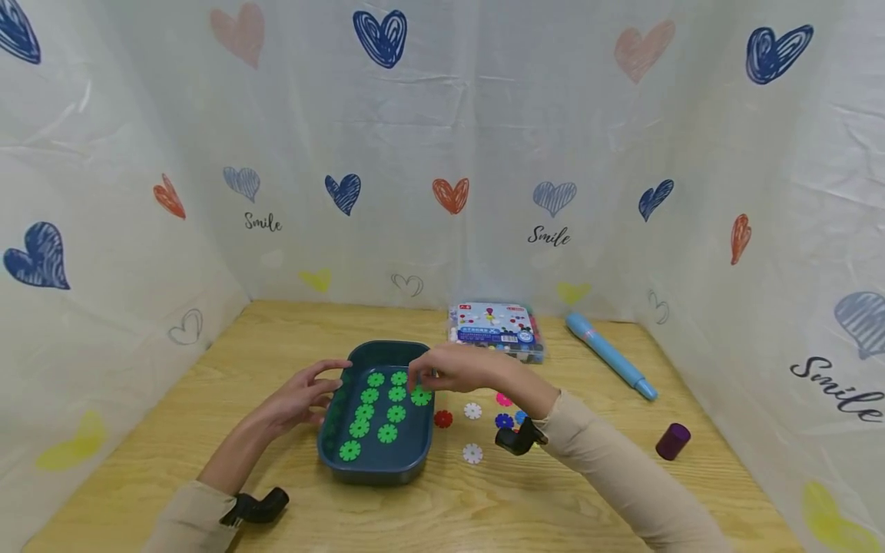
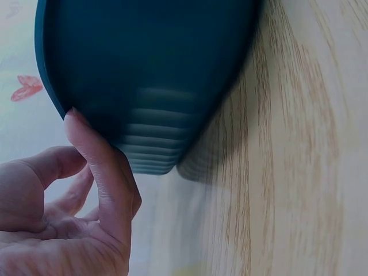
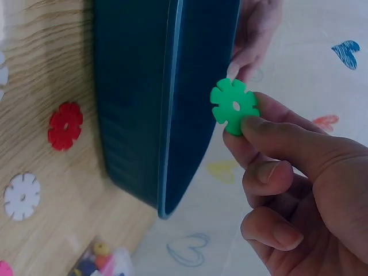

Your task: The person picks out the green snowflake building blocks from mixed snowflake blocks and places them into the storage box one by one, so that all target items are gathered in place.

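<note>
A dark teal tray (image 1: pixel 373 468) rests on the wooden table, with several green notched discs (image 1: pixel 349 451) lying in two rough columns on its floor. At its left rim, my left hand (image 1: pixel 293 399) holds the edge with bent fingers. A digit reaches up the tray wall (image 2: pixel 190 52) to the rim in the left wrist view. My right hand (image 1: pixel 452 365) is over the tray's right side. Thumb and index finger pinch another green notched disc (image 3: pixel 246 100) by its edge, above the rim; the other fingers are curled toward the palm.
Right of the tray lie a red disc (image 1: pixel 443 418), white discs (image 1: pixel 472 453), a blue disc (image 1: pixel 504 421) and a pink disc (image 1: pixel 504 399). Behind stands a clear box with a printed label (image 1: pixel 492 322). Farther right are a light-blue tube-shaped object (image 1: pixel 611 355) and a purple cylinder (image 1: pixel 673 442).
</note>
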`<state>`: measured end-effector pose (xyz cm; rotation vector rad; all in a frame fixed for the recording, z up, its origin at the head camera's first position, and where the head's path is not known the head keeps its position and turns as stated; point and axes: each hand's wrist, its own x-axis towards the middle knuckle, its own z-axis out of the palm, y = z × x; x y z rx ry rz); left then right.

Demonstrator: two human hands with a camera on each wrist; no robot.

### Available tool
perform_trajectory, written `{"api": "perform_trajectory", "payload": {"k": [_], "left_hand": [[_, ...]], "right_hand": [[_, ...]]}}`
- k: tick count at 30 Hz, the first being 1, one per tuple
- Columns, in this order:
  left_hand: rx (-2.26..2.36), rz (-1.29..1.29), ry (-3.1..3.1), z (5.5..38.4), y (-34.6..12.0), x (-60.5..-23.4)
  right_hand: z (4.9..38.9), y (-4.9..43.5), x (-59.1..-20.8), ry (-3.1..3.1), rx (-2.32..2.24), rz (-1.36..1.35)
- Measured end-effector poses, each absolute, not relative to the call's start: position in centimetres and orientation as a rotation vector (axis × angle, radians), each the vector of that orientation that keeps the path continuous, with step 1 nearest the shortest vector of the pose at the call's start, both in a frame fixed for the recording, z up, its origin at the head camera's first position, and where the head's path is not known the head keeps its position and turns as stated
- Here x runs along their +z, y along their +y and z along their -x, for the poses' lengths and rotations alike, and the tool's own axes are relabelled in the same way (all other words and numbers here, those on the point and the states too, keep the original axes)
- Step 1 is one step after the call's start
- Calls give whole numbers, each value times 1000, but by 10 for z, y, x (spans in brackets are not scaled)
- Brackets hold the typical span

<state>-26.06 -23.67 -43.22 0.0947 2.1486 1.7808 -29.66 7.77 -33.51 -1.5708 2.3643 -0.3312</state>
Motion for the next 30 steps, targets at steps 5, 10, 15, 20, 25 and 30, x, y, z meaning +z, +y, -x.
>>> {"api": "perform_trajectory", "payload": {"k": [5,10,15,20,25,30], "left_hand": [[1781,-118,2142,261,-236,-430],[1784,-146,2128,261,-237,-429],[1782,-137,2131,260,-238,-428],[1784,-126,2128,260,-237,-429],[1788,-132,2111,262,-236,-429],[1785,-146,2118,259,-238,-428]], "right_hand": [[299,60,-338,2340,-279,1578],[301,44,-343,2285,-241,1572],[301,31,-347,2226,-190,1537],[300,23,-354,2199,-153,1457],[297,18,-359,2160,-169,1416],[293,9,-365,2126,-156,1413]]}}
